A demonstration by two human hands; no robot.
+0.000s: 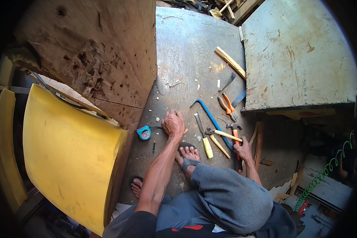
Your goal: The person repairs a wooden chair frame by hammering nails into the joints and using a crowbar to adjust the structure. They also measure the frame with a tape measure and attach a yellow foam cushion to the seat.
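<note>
My left hand (173, 124), fingers curled under, rests on the worn board (178, 51); whatever is in it is hidden. Beside it lie a teal tape measure (143, 133) with a dark strap and a short pencil (154, 147). At the right, my right hand (245, 151) is closed around one handle of the pincers (226, 135), whose jaws point left. Under that hand runs a claw hammer (236, 133) with an orange handle. Between my hands lie a chisel (207, 146) with a yellow handle and a blue pry bar (207, 110).
Orange-handled pliers (227, 104) and a wood strip (230, 62) lie farther off. A pitted wooden panel (107, 51) and yellow padded piece (71, 158) stand left. A pale scuffed box (297, 55) stands right. A green coiled hose (325, 172) hangs at far right. My sandalled foot (189, 158) is near the chisel.
</note>
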